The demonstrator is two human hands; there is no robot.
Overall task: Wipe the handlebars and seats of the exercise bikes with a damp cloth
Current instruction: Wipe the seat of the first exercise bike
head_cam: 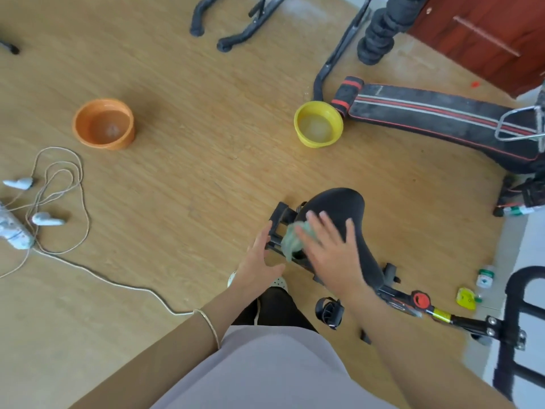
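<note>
A black bike seat (339,208) stands just in front of me, low in the middle of the view. A pale green cloth (290,239) lies bunched at the seat's left side. My right hand (330,249) presses flat on the cloth and the seat with its fingers spread and straight. My left hand (259,261) is open beside the seat's black frame (277,219), its fingertips at the frame's left edge. The bike's post with a red knob (421,301) runs off to the lower right.
An orange basin (103,124) and a yellow basin (318,124), both with water, stand on the wooden floor. A power strip with white cables (59,202) lies left. A black and red bench (442,116) and other black frames stand behind and right.
</note>
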